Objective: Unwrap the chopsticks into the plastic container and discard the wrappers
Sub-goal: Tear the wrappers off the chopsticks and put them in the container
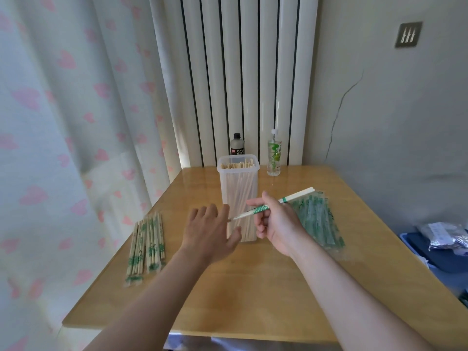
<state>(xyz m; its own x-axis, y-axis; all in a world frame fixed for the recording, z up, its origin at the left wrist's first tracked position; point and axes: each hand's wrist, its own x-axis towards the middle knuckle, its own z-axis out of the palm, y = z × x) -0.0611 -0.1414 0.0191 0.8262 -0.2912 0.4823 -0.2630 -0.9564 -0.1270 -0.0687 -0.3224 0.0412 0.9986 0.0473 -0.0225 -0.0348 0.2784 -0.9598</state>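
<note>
Chopsticks [272, 204], one pair in a white wrapper printed with green, are held above the middle of the tabletop [253, 287], pinched between the thumb and curled fingers of the right hand [276, 224]. The pair is tilted, its far end raised to the right and its near end pointed down to the left. The left hand [210, 234] is held open with its fingers spread, the index fingertip right at that near end; whether it touches cannot be told. Near the left edge, a row of wrapped chopsticks [147, 247] is laid flat, side by side. Near the right edge, partly hidden behind the right hand, a heap of clear wrappers [319, 221] with green print is spread flat. Behind the hands, a tall clear plastic container [225, 188] is stood upright and open-topped, filled with bare chopsticks on end. At the far edge, a dark-capped bottle [237, 145] is seen just behind the container, and a clear bottle [274, 155] with a green label is set to its right. A white radiator [240, 72] is mounted behind the table, and a curtain [63, 122] with pink hearts is hung to the left.
</note>
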